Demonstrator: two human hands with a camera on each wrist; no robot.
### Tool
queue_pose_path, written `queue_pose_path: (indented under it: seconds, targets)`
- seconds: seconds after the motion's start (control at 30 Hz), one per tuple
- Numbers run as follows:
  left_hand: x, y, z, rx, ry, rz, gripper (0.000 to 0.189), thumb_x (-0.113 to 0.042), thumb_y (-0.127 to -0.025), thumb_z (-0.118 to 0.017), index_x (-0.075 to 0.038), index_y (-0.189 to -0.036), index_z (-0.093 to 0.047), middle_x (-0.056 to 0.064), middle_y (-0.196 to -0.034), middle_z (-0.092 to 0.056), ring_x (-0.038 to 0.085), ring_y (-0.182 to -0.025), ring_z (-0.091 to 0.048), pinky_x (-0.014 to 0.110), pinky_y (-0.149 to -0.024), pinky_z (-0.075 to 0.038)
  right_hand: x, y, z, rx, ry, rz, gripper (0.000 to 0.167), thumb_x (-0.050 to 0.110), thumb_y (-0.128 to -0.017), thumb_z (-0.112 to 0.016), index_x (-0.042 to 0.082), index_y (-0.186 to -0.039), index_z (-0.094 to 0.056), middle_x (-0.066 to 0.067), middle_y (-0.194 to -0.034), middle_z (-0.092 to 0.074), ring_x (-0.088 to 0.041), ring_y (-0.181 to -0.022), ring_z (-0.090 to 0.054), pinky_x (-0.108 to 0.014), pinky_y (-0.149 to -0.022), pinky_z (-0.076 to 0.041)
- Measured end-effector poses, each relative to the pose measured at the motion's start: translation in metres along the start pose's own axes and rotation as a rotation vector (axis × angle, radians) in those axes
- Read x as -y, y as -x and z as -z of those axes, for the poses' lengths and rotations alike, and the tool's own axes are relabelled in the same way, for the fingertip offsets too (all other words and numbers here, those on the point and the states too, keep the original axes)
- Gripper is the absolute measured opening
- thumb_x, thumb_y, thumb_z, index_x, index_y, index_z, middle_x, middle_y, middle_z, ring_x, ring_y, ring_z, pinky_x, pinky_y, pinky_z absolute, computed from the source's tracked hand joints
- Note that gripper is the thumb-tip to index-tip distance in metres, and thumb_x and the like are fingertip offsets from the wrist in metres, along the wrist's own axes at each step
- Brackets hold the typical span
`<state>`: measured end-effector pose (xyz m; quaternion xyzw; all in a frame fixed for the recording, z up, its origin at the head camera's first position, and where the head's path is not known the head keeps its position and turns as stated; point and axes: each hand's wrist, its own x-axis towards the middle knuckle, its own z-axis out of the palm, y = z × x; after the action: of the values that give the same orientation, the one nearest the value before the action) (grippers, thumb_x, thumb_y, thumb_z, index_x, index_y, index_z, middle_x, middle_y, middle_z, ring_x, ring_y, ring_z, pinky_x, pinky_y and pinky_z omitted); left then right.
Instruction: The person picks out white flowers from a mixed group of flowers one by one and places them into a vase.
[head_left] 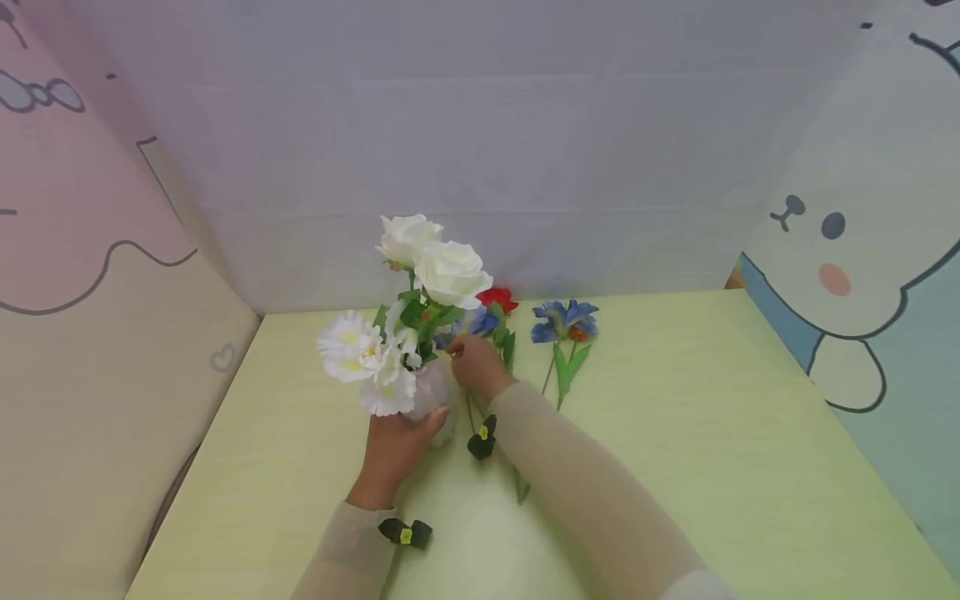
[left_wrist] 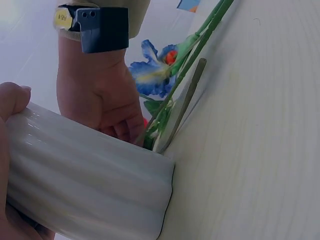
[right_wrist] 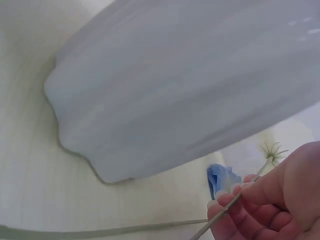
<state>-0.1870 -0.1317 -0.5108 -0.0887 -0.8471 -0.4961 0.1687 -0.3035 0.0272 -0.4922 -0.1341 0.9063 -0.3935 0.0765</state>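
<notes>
My left hand (head_left: 401,450) grips the lower part of a white fluted vase (head_left: 431,396), which stands upright on the table. White roses (head_left: 452,273) rise from the vase, and ruffled white flowers (head_left: 351,346) lean out over its left side. Just right of the vase, beside its upper part, is my right hand (head_left: 480,367). In the right wrist view its thumb and fingers pinch a thin green flower stem (right_wrist: 223,212); the bloom on it is pale and mostly out of view. The vase wall (left_wrist: 85,175) fills much of the left wrist view, hiding some of the right fingers.
A blue iris (head_left: 564,321) with green leaves lies on the pale yellow table (head_left: 697,433) to the right. Behind my right hand lie a red flower (head_left: 498,298) and another blue flower (head_left: 482,321). A grey-white wall cloth (head_left: 480,150) hangs along the table's far edge.
</notes>
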Motion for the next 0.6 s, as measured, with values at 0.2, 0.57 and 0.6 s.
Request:
queue_pose_path:
  seconds: [0.2, 0.57, 0.6]
  targets:
    - [-0.001, 0.000, 0.000, -0.001, 0.008, 0.003, 0.071, -0.017, -0.081, -0.087, -0.006, -0.139, -0.047, 0.011, -0.130, -0.053, 0.029, -0.116, -0.053, 0.051, -0.100, -0.042, -0.003, 0.008, 0.006, -0.005, -0.170, -0.039, 0.025, 0.003, -0.099, -0.056, 0.002, -0.121, -0.068, -0.011, -0.115, -0.068, -0.026, -0.105, -0.063, -0.040, -0.089, -0.053]
    - [0.000, 0.000, -0.002, -0.022, 0.020, -0.013, 0.077, -0.015, -0.079, -0.089, -0.006, -0.141, -0.046, 0.011, -0.130, -0.054, 0.029, -0.115, -0.053, 0.051, -0.098, -0.043, 0.001, 0.033, 0.023, -0.093, -0.384, -0.035, 0.025, 0.003, -0.100, -0.063, 0.000, -0.124, -0.065, -0.013, -0.114, -0.067, -0.028, -0.101, -0.067, -0.037, -0.081, -0.057]
    - [0.001, 0.000, -0.002, -0.023, 0.018, -0.016, 0.077, -0.015, -0.078, -0.089, -0.006, -0.142, -0.045, 0.011, -0.130, -0.054, 0.029, -0.115, -0.053, 0.051, -0.098, -0.043, 0.002, 0.036, 0.024, -0.099, -0.393, -0.034, 0.026, 0.003, -0.100, -0.063, -0.001, -0.125, -0.064, -0.014, -0.115, -0.067, -0.028, -0.101, -0.067, -0.038, -0.082, -0.057]
